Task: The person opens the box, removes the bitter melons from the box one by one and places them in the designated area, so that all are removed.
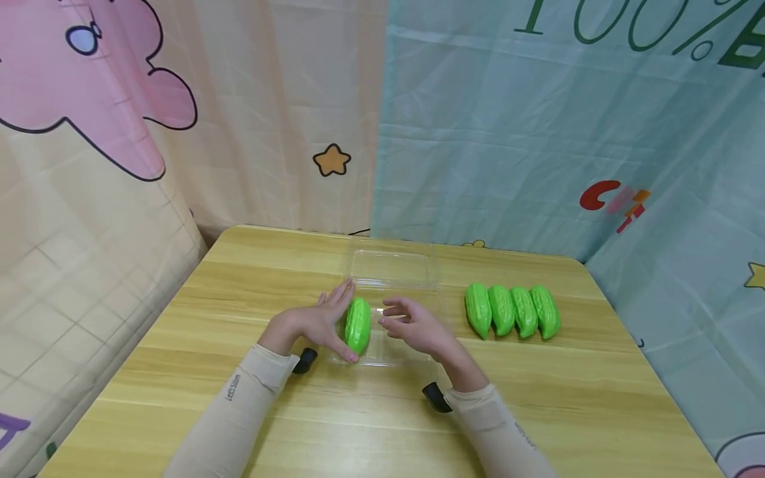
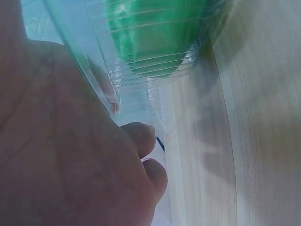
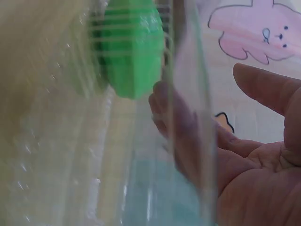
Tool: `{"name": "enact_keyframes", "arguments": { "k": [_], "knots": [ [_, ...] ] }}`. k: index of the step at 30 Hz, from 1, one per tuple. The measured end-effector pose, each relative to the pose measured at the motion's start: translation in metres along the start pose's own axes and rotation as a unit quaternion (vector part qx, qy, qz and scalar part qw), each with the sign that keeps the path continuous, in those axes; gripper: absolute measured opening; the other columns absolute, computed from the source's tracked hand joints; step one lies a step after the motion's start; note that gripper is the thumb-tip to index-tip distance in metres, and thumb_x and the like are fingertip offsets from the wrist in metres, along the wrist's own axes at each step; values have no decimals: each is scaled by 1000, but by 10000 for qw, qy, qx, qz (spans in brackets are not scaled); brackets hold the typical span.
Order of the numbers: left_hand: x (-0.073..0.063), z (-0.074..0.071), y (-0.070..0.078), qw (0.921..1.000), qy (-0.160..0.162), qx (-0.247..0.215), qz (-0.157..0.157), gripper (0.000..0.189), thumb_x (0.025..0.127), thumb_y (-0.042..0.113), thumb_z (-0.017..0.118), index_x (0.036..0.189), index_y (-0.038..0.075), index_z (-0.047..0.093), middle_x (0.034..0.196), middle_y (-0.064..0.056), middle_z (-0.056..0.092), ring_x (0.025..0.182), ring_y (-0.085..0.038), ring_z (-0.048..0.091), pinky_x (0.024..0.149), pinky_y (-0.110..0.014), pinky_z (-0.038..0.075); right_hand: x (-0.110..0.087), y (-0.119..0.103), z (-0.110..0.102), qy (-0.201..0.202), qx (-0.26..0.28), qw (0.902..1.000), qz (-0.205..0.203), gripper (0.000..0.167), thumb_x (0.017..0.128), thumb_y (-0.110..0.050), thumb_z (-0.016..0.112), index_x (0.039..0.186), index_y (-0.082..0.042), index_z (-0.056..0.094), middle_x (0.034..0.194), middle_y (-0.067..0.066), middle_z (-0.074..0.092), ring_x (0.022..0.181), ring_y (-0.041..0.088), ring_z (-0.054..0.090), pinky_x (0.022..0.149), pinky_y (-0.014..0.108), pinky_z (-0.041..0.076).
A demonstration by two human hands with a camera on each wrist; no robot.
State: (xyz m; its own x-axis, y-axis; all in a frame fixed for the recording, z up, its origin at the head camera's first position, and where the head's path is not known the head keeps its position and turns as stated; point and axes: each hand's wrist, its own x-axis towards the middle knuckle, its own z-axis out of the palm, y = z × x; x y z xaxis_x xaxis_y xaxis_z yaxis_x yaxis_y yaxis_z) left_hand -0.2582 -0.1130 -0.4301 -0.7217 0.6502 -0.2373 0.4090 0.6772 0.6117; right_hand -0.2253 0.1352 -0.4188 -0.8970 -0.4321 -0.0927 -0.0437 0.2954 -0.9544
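A clear plastic box [image 1: 391, 363] lies with its lid [image 1: 391, 267] folded back at the middle of the table. Inside, along its left side, rests one green bitter gourd [image 1: 358, 325], ridged and shiny. My left hand [image 1: 319, 325] is spread along the box's left edge, thumb toward the front corner and fingers toward the back. In the left wrist view its palm [image 2: 66, 141] lies against the clear wall. Over the right part of the box, my right hand [image 1: 421, 330] hangs with loosely bent fingers, nothing between them. In the right wrist view, the gourd [image 3: 131, 52] shows through the ribbed plastic.
Several more green bitter gourds [image 1: 502, 311] lie side by side in a row to the right of the box. The wooden table [image 1: 358, 425] has printed curtains [image 1: 287, 133] behind it and at both sides. A black wrist device [image 1: 437, 398] sits under the right wrist.
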Motion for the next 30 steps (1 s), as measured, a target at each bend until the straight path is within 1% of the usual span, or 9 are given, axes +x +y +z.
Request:
{"name": "enact_keyframes", "arguments": {
  "k": [5,9,12,18,23,26,30],
  "knots": [
    [0,0,-1,10000,28,-7,95,149,69,55,89,156,5,-21,161,-9,-32,148,-31,-23,117,-57,-9,3,5,14,-134,-118,9998,-20,52,102,-21,62,143,7,46,135,27,55,119,41,59,93,45,55],
    [0,1,-1,9999,33,-19,144,148,70,55,89,156,5,-21,161,-9,-31,148,-33,-22,117,-58,-10,4,10,23,-56,-365,9993,-25,53,100,-26,65,142,1,50,135,21,58,121,38,58,95,47,53],
    [0,1,-1,9999,6,-26,114,149,70,56,88,156,6,-21,161,-9,-32,148,-33,-22,117,-59,-9,6,13,29,37,-525,9986,20,53,99,-29,67,142,-1,51,138,18,57,123,37,58,97,49,52],
    [0,1,0,10000,-16,-38,22,150,69,58,88,156,8,-22,161,-6,-33,148,-34,-22,117,-58,-9,7,13,34,75,-514,9982,292,62,97,-32,70,145,1,47,137,21,57,123,37,57,98,50,51],
    [0,1,2,10000,18,16,21,149,68,58,88,157,8,-20,162,-9,-31,148,-36,-21,117,-58,-7,9,16,37,20,-514,9975,478,72,95,-33,72,148,5,40,136,24,57,123,38,58,98,51,51],
    [0,1,2,10000,7,18,37,148,69,57,88,157,7,-20,162,-9,-31,148,-35,-22,117,-58,-8,9,17,38,28,-468,9974,542,75,95,-32,72,149,7,35,131,24,60,118,35,61,95,48,53],
    [-1,1,2,10000,12,7,69,147,70,55,89,157,7,-20,161,-8,-33,148,-34,-22,117,-58,-8,11,19,40,143,-377,9973,614,77,95,-30,73,149,7,32,122,22,63,100,27,67,83,41,58]
  ]
}}
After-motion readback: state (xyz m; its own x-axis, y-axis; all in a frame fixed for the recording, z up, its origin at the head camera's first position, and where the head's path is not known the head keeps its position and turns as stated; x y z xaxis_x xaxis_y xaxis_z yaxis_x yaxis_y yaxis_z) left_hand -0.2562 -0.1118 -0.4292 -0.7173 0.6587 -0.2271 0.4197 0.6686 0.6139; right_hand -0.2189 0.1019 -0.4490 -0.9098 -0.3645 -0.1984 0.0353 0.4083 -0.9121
